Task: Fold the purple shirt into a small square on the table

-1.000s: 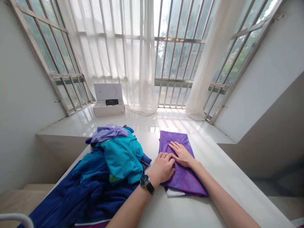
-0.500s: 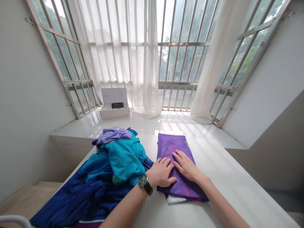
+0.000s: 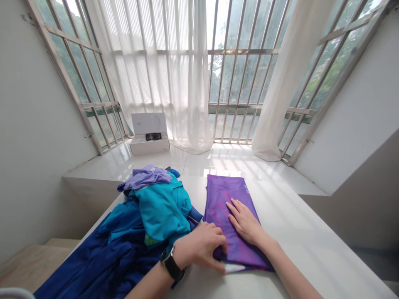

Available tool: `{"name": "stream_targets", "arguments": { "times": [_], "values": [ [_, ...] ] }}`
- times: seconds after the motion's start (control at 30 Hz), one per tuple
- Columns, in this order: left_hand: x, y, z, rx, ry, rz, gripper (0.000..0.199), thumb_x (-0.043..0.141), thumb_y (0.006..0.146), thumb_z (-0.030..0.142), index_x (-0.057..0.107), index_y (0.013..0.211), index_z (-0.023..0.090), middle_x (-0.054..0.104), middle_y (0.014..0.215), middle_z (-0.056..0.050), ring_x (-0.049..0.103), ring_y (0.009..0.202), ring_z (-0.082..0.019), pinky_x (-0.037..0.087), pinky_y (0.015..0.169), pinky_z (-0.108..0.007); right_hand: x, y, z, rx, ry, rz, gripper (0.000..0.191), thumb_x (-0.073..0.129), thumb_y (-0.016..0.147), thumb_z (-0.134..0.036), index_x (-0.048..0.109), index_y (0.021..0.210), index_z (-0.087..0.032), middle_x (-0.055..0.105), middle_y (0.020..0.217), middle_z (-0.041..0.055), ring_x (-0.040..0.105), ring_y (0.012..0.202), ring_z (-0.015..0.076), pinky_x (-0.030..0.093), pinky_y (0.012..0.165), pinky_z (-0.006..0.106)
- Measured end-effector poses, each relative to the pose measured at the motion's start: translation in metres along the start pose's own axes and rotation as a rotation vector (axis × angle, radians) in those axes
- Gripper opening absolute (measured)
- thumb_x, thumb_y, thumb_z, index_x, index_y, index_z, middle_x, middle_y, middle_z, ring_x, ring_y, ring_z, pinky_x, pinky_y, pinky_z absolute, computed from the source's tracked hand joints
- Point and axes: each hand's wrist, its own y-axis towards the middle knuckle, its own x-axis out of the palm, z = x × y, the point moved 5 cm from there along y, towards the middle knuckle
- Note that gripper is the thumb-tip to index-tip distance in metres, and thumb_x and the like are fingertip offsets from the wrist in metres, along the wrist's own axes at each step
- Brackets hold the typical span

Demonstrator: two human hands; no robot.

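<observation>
A purple garment (image 3: 229, 189), folded into a rectangle, lies on the white table. Flat on its right half rests my right hand (image 3: 245, 220), fingers stretched out. My left hand (image 3: 207, 245), with a black watch (image 3: 171, 263) on the wrist, is at the garment's lower left edge. Its fingers curl over that edge and the thumb points down near a white patch (image 3: 233, 268) at the bottom fold; a gap shows between thumb and fingers. Beside the left forearm is a heap of clothes, with a teal shirt (image 3: 163, 205) over dark blue clothing (image 3: 118, 253).
A lilac garment (image 3: 146, 177) tops the heap. On the sill (image 3: 193, 164) behind the table (image 3: 299, 241) stands an open white box (image 3: 149, 146) with a black device (image 3: 153, 136) in it. White curtains (image 3: 187, 83) hang before barred windows.
My left hand has slid from the middle of the purple garment down to its lower left edge, and its fingers have curled. My right hand stays flat on the garment.
</observation>
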Motion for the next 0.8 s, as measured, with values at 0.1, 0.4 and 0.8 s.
{"name": "stream_targets", "arguments": {
  "times": [0.1, 0.4, 0.8],
  "values": [
    [0.002, -0.009, -0.005, 0.016, -0.073, -0.014, 0.042, 0.080, 0.073, 0.055, 0.064, 0.098, 0.026, 0.064, 0.108, -0.001, 0.058, 0.102, -0.023, 0.041, 0.092, -0.035, 0.000, 0.000, 0.000, -0.002, -0.002, 0.001, 0.056, 0.034, 0.101, -0.049, 0.048, 0.149, -0.022, 0.039, 0.158, 0.0133, 0.035, 0.147, 0.0311, 0.032, 0.120, 0.052],
    [-0.004, -0.013, -0.006, -0.006, -0.115, 0.024, 0.020, 0.073, 0.072, 0.020, 0.065, 0.090, 0.024, 0.066, 0.103, 0.001, 0.060, 0.094, -0.019, 0.043, 0.084, -0.028, -0.003, -0.001, -0.002, 0.002, -0.004, -0.006, 0.055, 0.035, 0.101, -0.047, 0.049, 0.148, -0.021, 0.040, 0.158, 0.0149, 0.035, 0.146, 0.0320, 0.032, 0.119, 0.052],
    [-0.010, -0.013, -0.008, -0.097, -0.013, 0.035, 0.004, 0.069, 0.079, 0.020, 0.069, 0.082, 0.023, 0.068, 0.101, -0.002, 0.063, 0.093, -0.020, 0.046, 0.084, -0.030, -0.013, -0.004, -0.007, -0.015, 0.062, 0.082, 0.048, 0.045, 0.098, -0.039, 0.057, 0.138, -0.017, 0.047, 0.151, 0.0193, 0.043, 0.140, 0.0341, 0.037, 0.116, 0.054]
  ]
}}
